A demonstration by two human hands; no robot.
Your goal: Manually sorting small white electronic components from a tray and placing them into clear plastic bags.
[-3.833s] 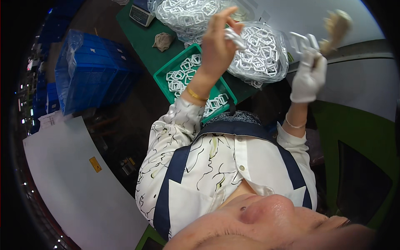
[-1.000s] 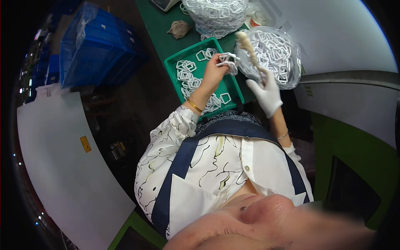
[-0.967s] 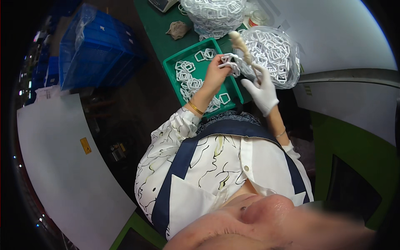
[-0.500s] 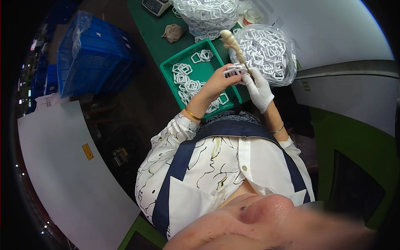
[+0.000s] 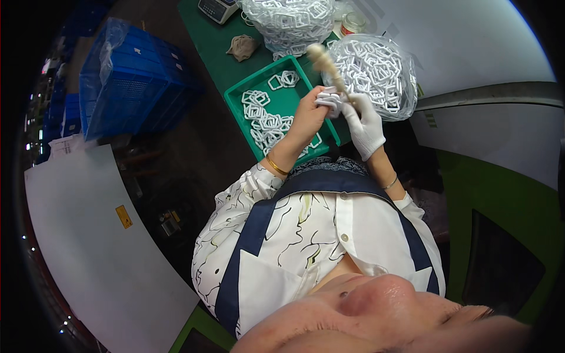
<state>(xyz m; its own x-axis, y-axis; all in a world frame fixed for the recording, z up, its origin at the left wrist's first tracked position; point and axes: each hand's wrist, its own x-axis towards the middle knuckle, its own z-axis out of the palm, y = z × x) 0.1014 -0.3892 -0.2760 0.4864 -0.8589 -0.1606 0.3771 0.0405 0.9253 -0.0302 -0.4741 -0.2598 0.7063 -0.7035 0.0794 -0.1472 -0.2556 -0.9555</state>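
My bare left hand (image 5: 311, 115) is closed around a small bunch of white plastic frames (image 5: 331, 102) with rounded corners, above the right side of a green tray (image 5: 244, 129). My right hand (image 5: 366, 125), in a white glove, pinches a thin tool (image 5: 333, 75) by its dark, narrow end. The tool's thick, beige wrapped handle slants up and to the left, slightly blurred. Both hands are close together, and where the tool meets the frames is partly hidden by the glove. More white frames (image 5: 269, 123) lie loose in the tray.
Behind the hands are two clear bags of white frames (image 5: 376, 73) (image 5: 291, 26). A crumpled cloth (image 5: 242, 47), a scale (image 5: 217, 10) and a glass jar (image 5: 352, 25) sit on the green table (image 5: 203, 40). Blue crates (image 5: 132, 82) are stacked at the left, white panels at both sides.
The frames in my left hand have turned and are now bunched closer together. The tool's handle has shifted slightly left. My right hand has barely moved.
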